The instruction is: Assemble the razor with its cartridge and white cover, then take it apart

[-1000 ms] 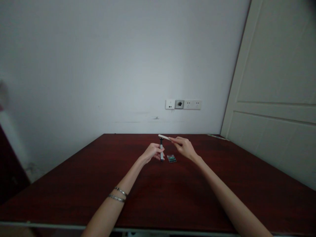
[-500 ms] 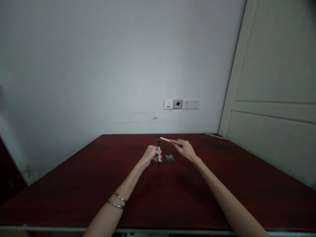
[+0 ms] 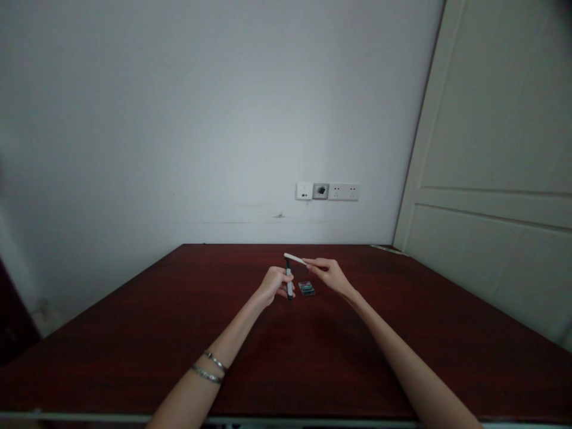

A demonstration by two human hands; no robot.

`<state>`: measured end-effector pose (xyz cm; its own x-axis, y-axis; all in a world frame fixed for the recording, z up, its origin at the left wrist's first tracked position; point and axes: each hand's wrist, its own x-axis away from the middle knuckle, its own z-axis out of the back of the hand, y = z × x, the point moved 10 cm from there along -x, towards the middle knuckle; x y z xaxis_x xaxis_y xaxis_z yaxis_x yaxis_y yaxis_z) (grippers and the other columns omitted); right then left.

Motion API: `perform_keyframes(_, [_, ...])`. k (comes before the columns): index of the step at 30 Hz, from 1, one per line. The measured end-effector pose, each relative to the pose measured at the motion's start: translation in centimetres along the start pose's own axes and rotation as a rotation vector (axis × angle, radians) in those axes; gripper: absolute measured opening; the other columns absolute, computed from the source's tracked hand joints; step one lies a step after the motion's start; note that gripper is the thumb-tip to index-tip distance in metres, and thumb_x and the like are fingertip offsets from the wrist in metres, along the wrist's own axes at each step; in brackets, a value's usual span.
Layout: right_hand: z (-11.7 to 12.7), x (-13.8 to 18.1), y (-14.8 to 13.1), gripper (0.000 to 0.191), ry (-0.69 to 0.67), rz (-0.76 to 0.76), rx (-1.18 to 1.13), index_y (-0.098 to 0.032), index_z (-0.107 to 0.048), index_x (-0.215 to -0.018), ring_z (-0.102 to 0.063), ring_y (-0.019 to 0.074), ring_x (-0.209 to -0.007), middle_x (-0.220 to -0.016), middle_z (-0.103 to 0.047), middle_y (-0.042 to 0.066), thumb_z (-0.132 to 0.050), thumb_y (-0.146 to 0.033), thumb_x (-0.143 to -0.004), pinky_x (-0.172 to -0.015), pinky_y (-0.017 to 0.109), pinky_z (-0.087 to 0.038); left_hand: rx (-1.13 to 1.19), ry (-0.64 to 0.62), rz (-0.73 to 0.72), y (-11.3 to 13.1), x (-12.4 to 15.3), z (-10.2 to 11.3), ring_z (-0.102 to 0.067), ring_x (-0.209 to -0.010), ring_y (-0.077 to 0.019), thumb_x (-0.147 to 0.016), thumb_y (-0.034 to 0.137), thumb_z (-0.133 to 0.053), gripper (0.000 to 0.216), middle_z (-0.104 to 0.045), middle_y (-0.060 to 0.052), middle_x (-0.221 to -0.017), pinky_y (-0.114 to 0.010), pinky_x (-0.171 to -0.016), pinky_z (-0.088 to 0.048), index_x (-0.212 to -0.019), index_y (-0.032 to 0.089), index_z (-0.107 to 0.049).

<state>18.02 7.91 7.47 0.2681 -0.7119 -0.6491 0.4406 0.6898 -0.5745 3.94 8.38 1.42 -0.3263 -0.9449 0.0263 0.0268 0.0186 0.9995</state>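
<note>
My left hand (image 3: 273, 283), its fingers closed, grips a razor (image 3: 289, 283) with a grey-and-black handle, held nearly upright with its head at the top. My right hand (image 3: 329, 275) pinches a slim white stick (image 3: 294, 258) at one end; its exact kind cannot be made out. The stick's far end lies over the razor's head and hides it; whether they touch is unclear. On the table between the hands is a small clear case (image 3: 307, 289) with something green inside.
The dark red-brown table (image 3: 313, 357) reaches back to a white wall (image 3: 223, 119) with sockets (image 3: 344, 192). A pale panelled door (image 3: 491, 179) stands along the right. A thin flat strip (image 3: 388, 250) lies at the table's back right corner.
My right hand has brought the white stick left and slightly down, so its tip now covers the razor's head. The left hand keeps its hold with hardly any movement.
</note>
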Motion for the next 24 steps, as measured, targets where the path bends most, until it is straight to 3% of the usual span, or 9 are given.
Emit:
perform_keyframes(12, [0.5,0.4,-1.1,0.028,0.067,0.024,0.318,-0.029,-0.065,-0.108,-0.06,0.0146,-0.069,-0.083,-0.068,0.003,-0.051,-0.029,-0.084,-0.06,0.022,-0.042,0.069,0.0,0.01,-0.2,0.2,-0.3,-0.058,-0.039,-0.0175,-0.074,0.014,-0.046,0.007,-0.054,-0.001,-0.05,-0.028,-0.041,-0.047,-0.067,0.013,-0.045])
perform_keyframes(15, [1.7,0.5,-1.5,0.029,0.18,0.008,0.407,-0.028,-0.065,-0.11,-0.06,0.0143,-0.067,-0.082,-0.068,0.005,-0.049,-0.026,-0.086,-0.059,0.022,-0.04,0.071,-0.03,0.01,-0.2,0.2,-0.6,-0.059,-0.041,-0.018,-0.073,0.013,-0.046,0.005,-0.055,-0.001,-0.05,-0.028,-0.041,-0.047,-0.068,0.013,-0.046])
perform_keyframes(17, [1.8,0.5,-2.0,0.029,0.191,0.048,0.387,-0.025,-0.065,-0.11,-0.059,0.0135,-0.063,-0.079,-0.068,0.005,-0.048,-0.027,-0.087,-0.059,0.022,-0.04,0.072,-0.045,0.004,-0.1,0.2,-0.8,-0.06,-0.042,-0.0186,-0.073,0.013,-0.046,0.005,-0.055,-0.001,-0.051,-0.029,-0.042,-0.048,-0.068,0.013,-0.045])
perform_keyframes(20, [0.9,0.3,-2.5,0.027,0.105,0.152,0.327,-0.025,-0.066,-0.107,-0.059,0.0126,-0.062,-0.076,-0.069,0.005,-0.049,-0.027,-0.086,-0.06,0.022,-0.039,0.076,-0.045,-0.004,-0.1,0.2,-0.8,-0.06,-0.042,-0.0187,-0.074,0.014,-0.046,0.006,-0.055,-0.001,-0.051,-0.03,-0.043,-0.049,-0.067,0.013,-0.045])
perform_keyframes(24, [1.7,0.2,-1.6,0.027,0.153,0.12,0.352,-0.024,-0.066,-0.108,-0.059,0.0133,-0.061,-0.077,-0.069,0.005,-0.05,-0.027,-0.085,-0.061,0.023,-0.04,0.069,-0.072,-0.023,0.0,0.1,-1.0,-0.06,-0.042,-0.0185,-0.073,0.014,-0.047,0.005,-0.055,-0.002,-0.052,-0.03,-0.042,-0.048,-0.068,0.013,-0.046])
